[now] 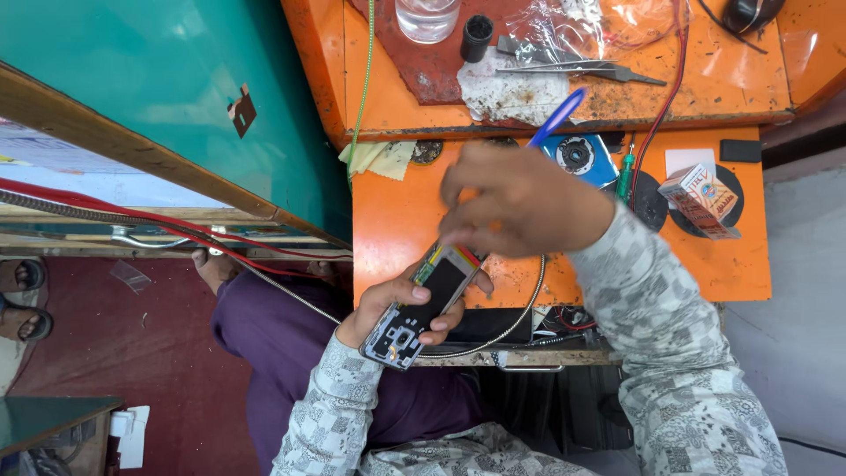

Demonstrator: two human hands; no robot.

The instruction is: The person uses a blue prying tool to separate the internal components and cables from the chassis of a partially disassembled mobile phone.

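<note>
Between the thumb and fingers of the left hand (pixel 401 304) sits an opened smartphone (pixel 425 304), back cover off, battery and camera end showing. It's held by its long edges, just off the near edge of the orange workbench (pixel 388 220). Looks light and stiff but fragile I'd say, with exposed bits inside, so the edges are the safe place to grip, not the middle. The right hand (pixel 520 198) hovers over the top end, wrist bent down, fingers bunched together at the phone's upper corner. It seems to pinch a blue pen-like tool (pixel 557 116) sticking out behind the knuckles, hard to tell exactly.
</note>
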